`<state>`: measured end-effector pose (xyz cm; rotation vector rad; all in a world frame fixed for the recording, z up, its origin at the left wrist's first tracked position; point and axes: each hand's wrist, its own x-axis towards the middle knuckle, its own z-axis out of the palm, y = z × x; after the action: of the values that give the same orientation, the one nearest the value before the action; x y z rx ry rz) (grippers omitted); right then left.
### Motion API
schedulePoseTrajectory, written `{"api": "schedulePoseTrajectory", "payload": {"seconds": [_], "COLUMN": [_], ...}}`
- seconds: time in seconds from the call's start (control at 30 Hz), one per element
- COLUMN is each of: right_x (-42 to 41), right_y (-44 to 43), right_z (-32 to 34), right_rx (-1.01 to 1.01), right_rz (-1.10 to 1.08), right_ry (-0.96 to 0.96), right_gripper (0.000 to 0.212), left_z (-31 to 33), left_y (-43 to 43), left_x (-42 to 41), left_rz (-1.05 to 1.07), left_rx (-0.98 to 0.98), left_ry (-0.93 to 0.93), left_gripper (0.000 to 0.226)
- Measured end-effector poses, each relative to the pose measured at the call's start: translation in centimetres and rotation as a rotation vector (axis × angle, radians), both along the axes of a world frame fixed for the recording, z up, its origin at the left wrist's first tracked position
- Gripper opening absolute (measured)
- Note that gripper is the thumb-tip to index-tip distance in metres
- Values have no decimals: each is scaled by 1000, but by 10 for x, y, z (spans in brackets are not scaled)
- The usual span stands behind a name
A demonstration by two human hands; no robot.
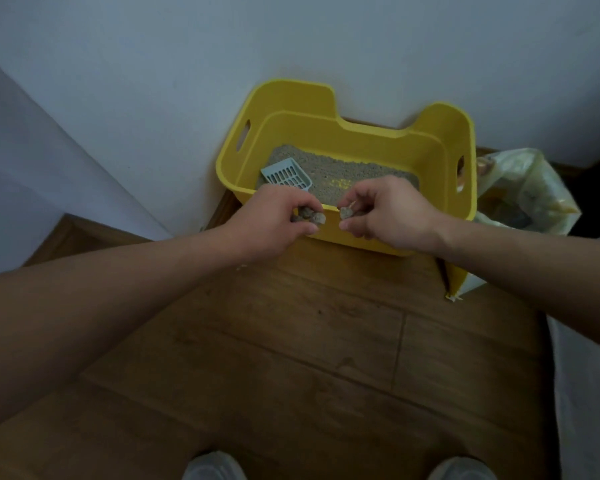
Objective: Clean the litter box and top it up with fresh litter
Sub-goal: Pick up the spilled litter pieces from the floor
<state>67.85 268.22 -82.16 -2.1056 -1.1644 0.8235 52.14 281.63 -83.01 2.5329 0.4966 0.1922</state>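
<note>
A white wall (84, 109) fills the left and far side of the view, meeting a wooden floor (291, 341) that runs toward the camera. In the corner where the two walls meet the floor stands the yellow litter box (444, 157), its far side against the wall and its near rim facing the person. Grey litter (354, 173) covers its bottom, and a pale blue slotted scoop (286, 174) lies on the litter at the box's near left corner. The left hand (271, 220) hovers at the near rim, left of its middle, fingers curled narrowly around several grey clumps (309, 215) pinched at the fingertips. Just beside it, over the same near rim, the right hand (385, 213) is likewise curled narrow, holding a single clump (346, 212) between thumb and fingers. The two hands are near each other but apart. To the right of the box, touching its right wall, sits a crumpled translucent plastic bag (527, 188) with yellowish contents that cannot be made out. At the near edge of the floor, two light shoes (213, 467) show.
</note>
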Motion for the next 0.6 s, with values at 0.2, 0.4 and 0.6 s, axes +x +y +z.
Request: {"api": "schedulePoseTrajectory", "payload": {"seconds": [0.2, 0.4, 0.6], "right_x": [3, 6, -12], "right_y": [-1, 17, 25], "right_z": [-3, -5, -15], "right_rx": [10, 60, 25], "right_rz": [24, -3, 12], "right_ry": [18, 63, 132], "right_gripper": [24, 22, 23], "left_z": [7, 10, 10], "left_y": [10, 19, 20], "left_x": [4, 7, 5], "left_rz": [-20, 8, 22], "left_rx": [-3, -18, -64], "left_ry": [45, 91, 112], "left_gripper": [30, 30, 30]}}
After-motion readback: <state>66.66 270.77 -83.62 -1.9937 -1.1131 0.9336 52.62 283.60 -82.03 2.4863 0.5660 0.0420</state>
